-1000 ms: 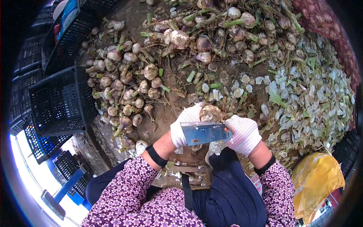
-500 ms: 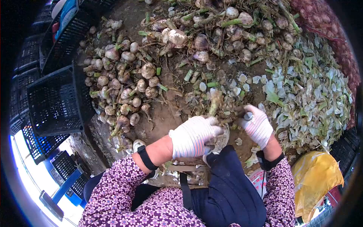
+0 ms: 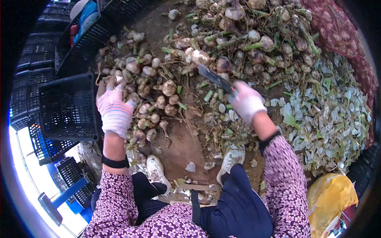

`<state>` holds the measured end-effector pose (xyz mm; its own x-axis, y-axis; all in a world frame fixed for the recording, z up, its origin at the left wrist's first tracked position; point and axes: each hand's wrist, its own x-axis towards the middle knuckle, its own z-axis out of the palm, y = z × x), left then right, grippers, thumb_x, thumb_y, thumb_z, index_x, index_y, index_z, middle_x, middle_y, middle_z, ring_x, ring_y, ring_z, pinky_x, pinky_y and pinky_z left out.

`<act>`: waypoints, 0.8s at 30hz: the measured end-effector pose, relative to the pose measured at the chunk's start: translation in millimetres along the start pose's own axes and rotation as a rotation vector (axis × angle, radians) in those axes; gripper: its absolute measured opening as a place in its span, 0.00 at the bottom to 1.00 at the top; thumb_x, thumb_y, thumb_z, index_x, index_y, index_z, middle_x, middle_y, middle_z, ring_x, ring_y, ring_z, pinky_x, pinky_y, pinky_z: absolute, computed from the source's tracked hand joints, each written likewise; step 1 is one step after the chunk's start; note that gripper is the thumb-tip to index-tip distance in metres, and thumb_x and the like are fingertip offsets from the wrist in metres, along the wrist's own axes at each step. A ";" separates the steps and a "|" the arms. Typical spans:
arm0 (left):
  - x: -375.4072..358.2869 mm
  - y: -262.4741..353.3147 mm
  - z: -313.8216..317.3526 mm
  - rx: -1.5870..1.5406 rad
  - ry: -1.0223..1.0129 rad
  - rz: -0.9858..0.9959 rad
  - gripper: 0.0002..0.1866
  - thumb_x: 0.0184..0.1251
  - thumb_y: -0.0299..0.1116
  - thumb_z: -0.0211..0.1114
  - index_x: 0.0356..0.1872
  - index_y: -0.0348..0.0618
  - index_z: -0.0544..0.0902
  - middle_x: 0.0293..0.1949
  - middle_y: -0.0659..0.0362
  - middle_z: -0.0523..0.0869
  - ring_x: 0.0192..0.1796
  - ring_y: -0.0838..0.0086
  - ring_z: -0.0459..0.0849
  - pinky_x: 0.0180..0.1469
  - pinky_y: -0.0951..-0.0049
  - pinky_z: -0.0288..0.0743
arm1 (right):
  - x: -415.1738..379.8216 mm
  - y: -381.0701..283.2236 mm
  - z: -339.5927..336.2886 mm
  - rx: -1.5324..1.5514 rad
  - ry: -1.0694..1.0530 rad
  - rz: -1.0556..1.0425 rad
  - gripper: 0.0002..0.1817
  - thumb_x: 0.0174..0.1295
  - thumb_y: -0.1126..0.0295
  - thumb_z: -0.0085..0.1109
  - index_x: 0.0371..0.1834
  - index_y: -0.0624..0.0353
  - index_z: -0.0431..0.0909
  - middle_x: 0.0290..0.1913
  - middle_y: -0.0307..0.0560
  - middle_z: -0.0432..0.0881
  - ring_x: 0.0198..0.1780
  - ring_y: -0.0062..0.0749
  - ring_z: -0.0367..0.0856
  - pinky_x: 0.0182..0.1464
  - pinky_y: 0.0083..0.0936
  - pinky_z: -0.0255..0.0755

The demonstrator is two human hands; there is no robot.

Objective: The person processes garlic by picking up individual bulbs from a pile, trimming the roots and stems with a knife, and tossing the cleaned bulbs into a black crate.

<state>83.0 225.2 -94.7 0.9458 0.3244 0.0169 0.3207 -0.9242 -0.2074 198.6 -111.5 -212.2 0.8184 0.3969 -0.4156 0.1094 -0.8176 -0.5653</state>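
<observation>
My left hand [image 3: 115,105], in a striped white glove, reaches into the heap of garlic bulbs [image 3: 168,88] on the left. Its fingers are apart and rest on the bulbs; whether one lies under the palm is hidden. My right hand [image 3: 247,102], gloved too, is closed round a knife [image 3: 216,80]. The dark blade points up and left, toward the garlic with long stalks [image 3: 234,14] at the back. Between my hands, cut stalk pieces [image 3: 208,95] and dry skins litter the brown ground.
Black plastic crates [image 3: 67,107] stand at the left. A broad heap of pale peeled skins [image 3: 325,115] covers the right side, with red net sacks of garlic [image 3: 337,27] behind it. A yellow bag [image 3: 331,198] lies at lower right. My shoes [image 3: 155,169] are in front.
My left hand has swung from the middle out to the left garlic heap. My right hand has moved up and left, and the knife blade now shows. The view has shifted slightly.
</observation>
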 end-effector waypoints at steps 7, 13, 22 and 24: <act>-21.6 103.5 65.6 -0.764 -0.174 0.202 0.28 0.63 0.29 0.65 0.66 0.40 0.75 0.66 0.42 0.77 0.63 0.47 0.80 0.67 0.60 0.74 | 57.3 -7.3 71.6 0.172 0.247 0.091 0.17 0.57 0.62 0.66 0.45 0.62 0.81 0.46 0.63 0.82 0.48 0.61 0.82 0.51 0.46 0.76; 12.6 186.0 128.1 -0.763 -0.609 0.206 0.44 0.58 0.26 0.63 0.77 0.38 0.55 0.64 0.32 0.74 0.67 0.42 0.74 0.69 0.57 0.71 | -14.5 28.6 52.5 0.442 0.110 0.133 0.19 0.54 0.63 0.67 0.44 0.65 0.78 0.36 0.56 0.85 0.39 0.50 0.84 0.47 0.37 0.76; -15.2 173.4 109.7 -0.807 -0.834 0.279 0.46 0.48 0.26 0.78 0.71 0.36 0.65 0.55 0.43 0.82 0.54 0.56 0.85 0.56 0.63 0.81 | -100.5 45.5 50.1 0.150 0.168 -0.082 0.07 0.60 0.70 0.60 0.39 0.59 0.80 0.32 0.56 0.82 0.35 0.53 0.83 0.38 0.41 0.78; -31.5 170.9 99.1 -1.186 -0.873 0.172 0.46 0.46 0.29 0.82 0.69 0.35 0.68 0.55 0.48 0.84 0.53 0.65 0.86 0.57 0.67 0.81 | -104.7 18.2 33.7 0.062 0.106 -0.198 0.07 0.62 0.67 0.57 0.37 0.58 0.80 0.31 0.56 0.80 0.34 0.56 0.82 0.37 0.44 0.77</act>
<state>102.9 77.0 -227.6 0.7843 -0.1848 -0.5922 0.4705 -0.4450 0.7620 95.9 -153.9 -203.0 0.8392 0.4987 -0.2169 0.2416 -0.6993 -0.6727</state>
